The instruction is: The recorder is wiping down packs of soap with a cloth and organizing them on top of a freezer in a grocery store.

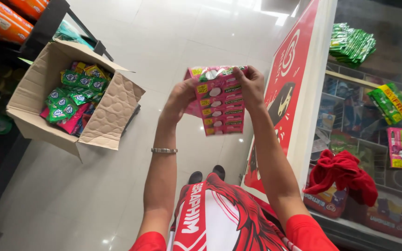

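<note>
Item: strip of pink sachets (219, 104), several joined packets hanging in a column, held in mid-air above the white tiled floor (164, 42). Left hand (178, 100) grips its upper left edge, fingers curled and pinching the packets; silver bracelet (164, 150) on that wrist. Right hand (251, 86) pinches the upper right corner, fingers pressed together. Open cardboard box (112, 114) of green and pink sachets stands to the left. Red cloth (340, 174) lies on the glass counter (350, 227) at right.
</note>
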